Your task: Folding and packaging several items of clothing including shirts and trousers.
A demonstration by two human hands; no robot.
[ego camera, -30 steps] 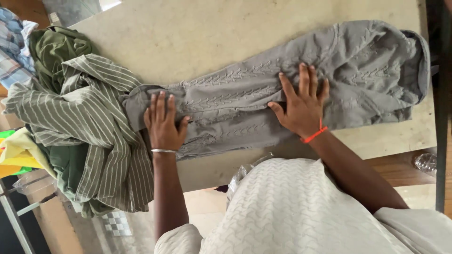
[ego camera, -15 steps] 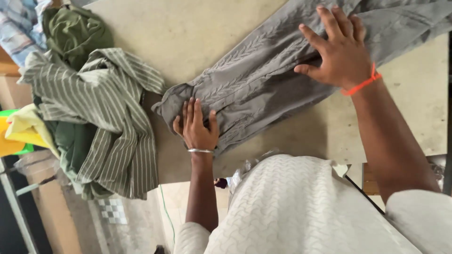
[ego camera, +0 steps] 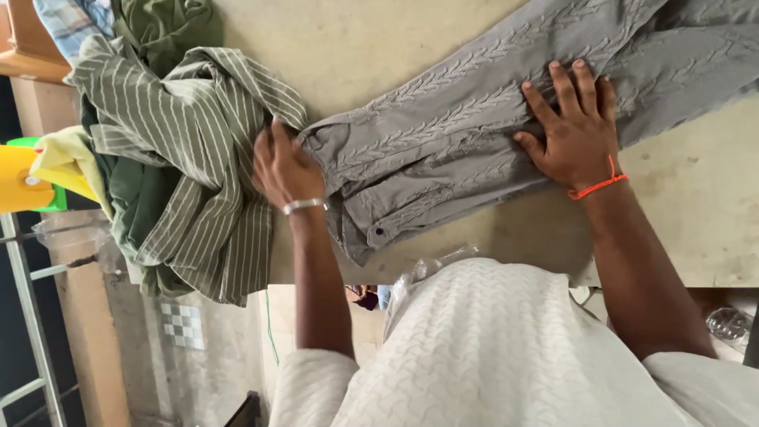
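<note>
Both hands on grey garment at table edge.
The left hand, wearing a metal bangle, curls its fingers over the near end of the grey embroidered garment, just beside the striped green cloth. The right hand, with an orange thread at the wrist, presses flat, fingers spread, on the garment lying across the beige table. A folded green cloth lies beyond.

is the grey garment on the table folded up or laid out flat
Laid out flat: the grey garment stretches lengthwise across the table, the right hand pressing on it, the left hand at its end.
</note>
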